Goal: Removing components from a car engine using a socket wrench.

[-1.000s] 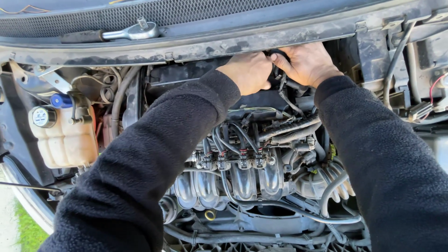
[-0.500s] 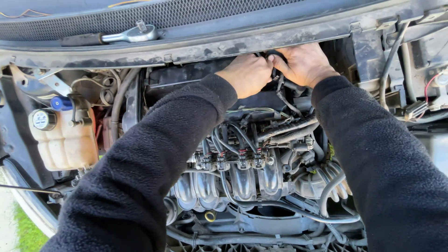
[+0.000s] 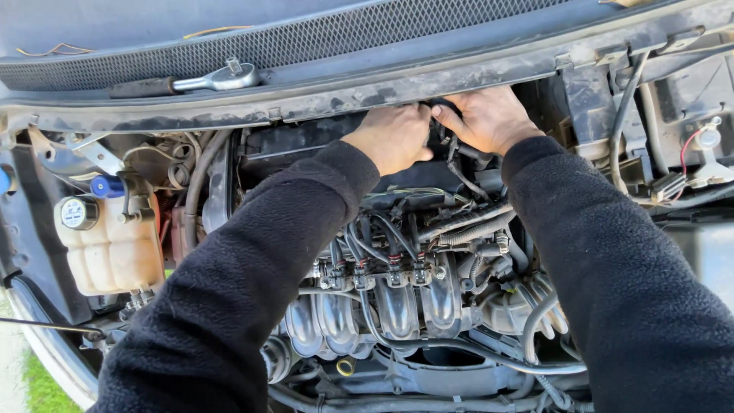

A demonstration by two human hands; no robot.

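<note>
Watching the head view. Both hands are reaching to the back of the engine bay, just under the cowl edge. The left hand is curling inward, knuckles up, fingers bent tight around a black hose or cable end; the fingertips themselves are hidden, so I cannot tell how firmly they are closing. The right hand is lying just beside it, thumb touching the left fingers, remaining fingers bent narrow and tucked behind the same black part. The two hands are touching each other.

The hose is looking dark, thin and matte, running down from between the hands toward the engine; its upper end is covered by the fingers.

Below the forearms, the intake manifold is showing shiny grey runners side by side. A pale coolant tank is sitting at the far left. A ratchet is resting on the cowl grille, well apart from both hands. Dark fleece sleeves are covering both arms.
</note>
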